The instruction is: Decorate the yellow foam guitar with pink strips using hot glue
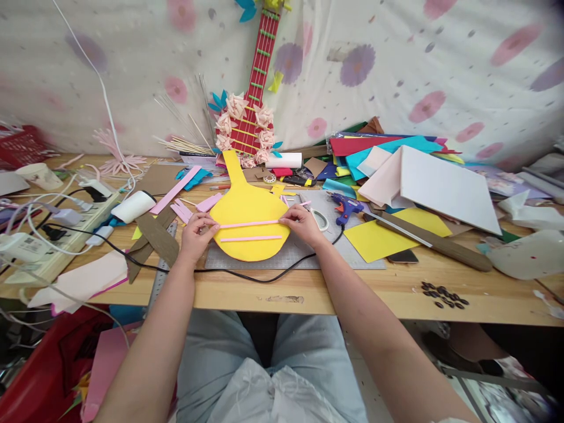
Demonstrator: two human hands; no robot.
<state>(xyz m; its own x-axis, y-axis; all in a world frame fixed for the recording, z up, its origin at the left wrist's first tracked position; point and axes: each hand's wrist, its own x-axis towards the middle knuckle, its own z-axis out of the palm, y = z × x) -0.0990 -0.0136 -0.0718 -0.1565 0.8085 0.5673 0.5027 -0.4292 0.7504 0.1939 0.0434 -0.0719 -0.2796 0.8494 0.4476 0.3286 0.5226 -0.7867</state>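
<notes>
1. At nine o'clock, my left hand (197, 234) pinches the upper pink strip (249, 224).
2. Midway lies the yellow cutout (249, 202), neck toward eleven; I'm seemingly aligning, which calls for level pressing.
3. At three, my right hand (303, 223) pinches the other end.

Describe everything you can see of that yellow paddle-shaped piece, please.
The yellow paddle-shaped piece is flat, apparently card or foam, with a broad rounded body and a neck pointing toward the back. A lower pink strip lies across it; the left hand and right hand hold an upper pink strip by its ends. It sits over the grey mat.
</notes>
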